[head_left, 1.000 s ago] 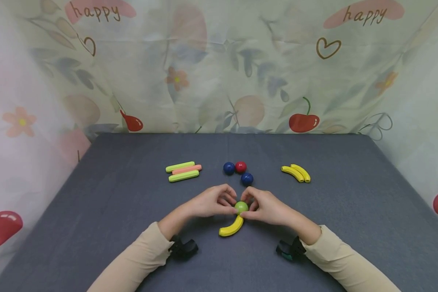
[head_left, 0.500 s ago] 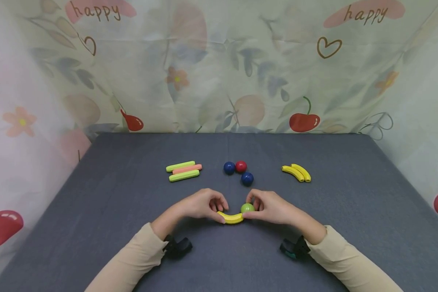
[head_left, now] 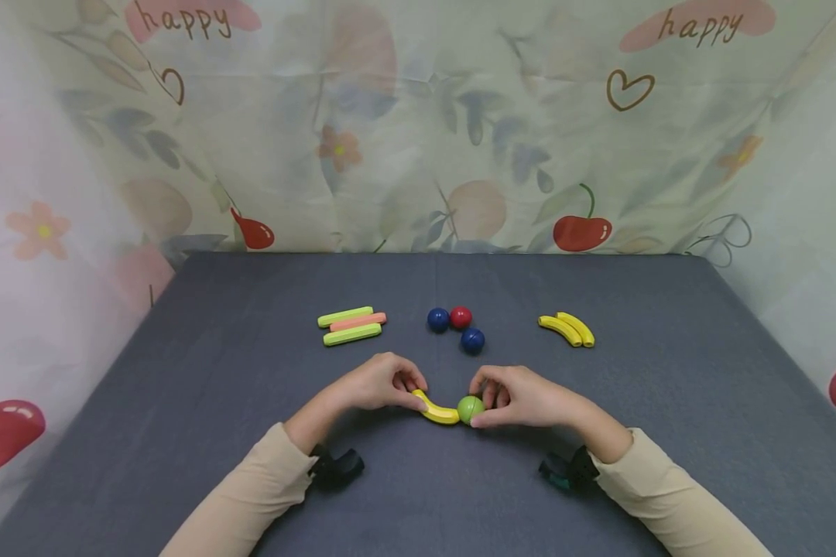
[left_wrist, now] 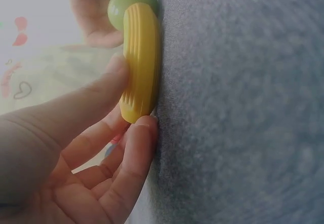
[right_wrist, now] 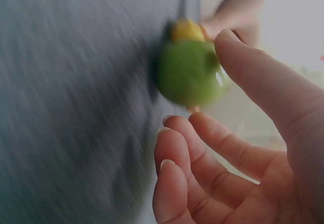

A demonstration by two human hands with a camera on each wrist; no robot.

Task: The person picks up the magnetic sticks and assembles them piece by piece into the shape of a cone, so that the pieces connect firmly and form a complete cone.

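Note:
My left hand pinches the left end of a yellow curved rod between thumb and fingers. The left wrist view shows the ridged face of this rod, lying close along the grey cloth. Its far end meets a green ball. On the ball's right side, my right hand holds it with the thumb at the near side and fingertips at the back. In the right wrist view the ball is blurred, with the thumb at its upper right and the fingertips just below it.
Behind the hands lie two blue balls and a red ball. Green rods and a pink rod are at the back left. Two more yellow curved rods lie side by side at the back right.
My left hand has gone from the green ball to the yellow curved rod's free end. That end has swung away from me, and the ball has shifted slightly right and nearer.

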